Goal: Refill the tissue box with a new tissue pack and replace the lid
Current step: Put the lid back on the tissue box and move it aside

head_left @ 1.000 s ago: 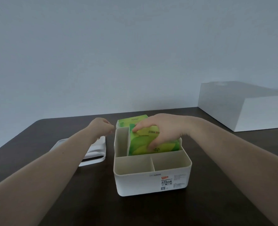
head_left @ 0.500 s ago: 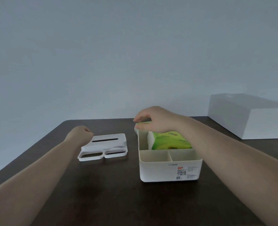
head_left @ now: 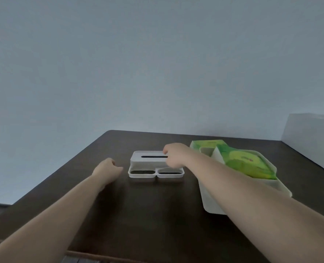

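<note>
Lid on table, R hand gripping its edge; L hand beside

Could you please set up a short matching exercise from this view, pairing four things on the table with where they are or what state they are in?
Things:
1. lid
2. green tissue pack
3. left hand
4. right hand

Places or states:
A. closed in a loose fist, just left of the lid, holding nothing
B. sitting inside the open tissue box
C. lying flat on the dark table, off the box
D. reaching over the lid's right end

Pairs: 1-C, 2-B, 3-A, 4-D
</note>
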{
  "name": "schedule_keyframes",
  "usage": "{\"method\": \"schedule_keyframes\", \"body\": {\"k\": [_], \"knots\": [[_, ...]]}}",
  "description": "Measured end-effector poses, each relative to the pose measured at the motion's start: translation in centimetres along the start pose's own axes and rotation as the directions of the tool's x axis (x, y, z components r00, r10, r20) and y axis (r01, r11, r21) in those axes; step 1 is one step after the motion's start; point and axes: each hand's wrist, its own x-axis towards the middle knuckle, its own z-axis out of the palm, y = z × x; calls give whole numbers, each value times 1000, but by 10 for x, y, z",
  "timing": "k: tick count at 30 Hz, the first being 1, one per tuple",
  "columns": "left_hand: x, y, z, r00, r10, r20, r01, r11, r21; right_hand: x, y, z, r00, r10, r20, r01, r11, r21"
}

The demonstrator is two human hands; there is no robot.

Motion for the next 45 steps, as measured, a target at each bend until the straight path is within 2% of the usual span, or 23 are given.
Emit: {"method": "schedule_keyframes", "body": {"k": [3, 8, 14, 18, 24, 27, 30, 37, 45], "knots": [[7, 4, 6, 1000, 5, 12, -5, 998, -64, 14, 1, 10, 993, 121, -1, -120, 989, 91], [19, 13, 17, 998, 43, 37, -37, 989, -143, 25, 3, 15, 955, 275, 115, -291, 943, 164], [28, 22, 25, 995, 42, 88, -18, 966, -258, 27, 6, 13, 954, 262, 146, -294, 913, 283], [24, 25, 27, 999, -40, 25, 46, 952, -304, 24, 6, 13, 953, 266, 147, -302, 876, 376], [2, 45, 13, 992, 74, -97, -86, 989, -119, 3, 2, -8, 963, 268, 29, -247, 831, 498], [-12, 59, 6, 972, 138, -190, -171, 970, -171, -11, 4, -25, 966, 243, -86, -169, 850, 499], [-30, 79, 0, 962, 142, -232, -200, 948, -249, -30, 14, -43, 960, 245, -140, -150, 864, 481], [-70, 130, 2, 948, 233, -216, -285, 925, -250, -84, 60, -67, 918, 344, -198, -192, 821, 537], [-120, 171, 31, 930, 332, -156, -364, 892, -269, -138, 121, -66, 869, 426, -251, -211, 778, 591]]}}
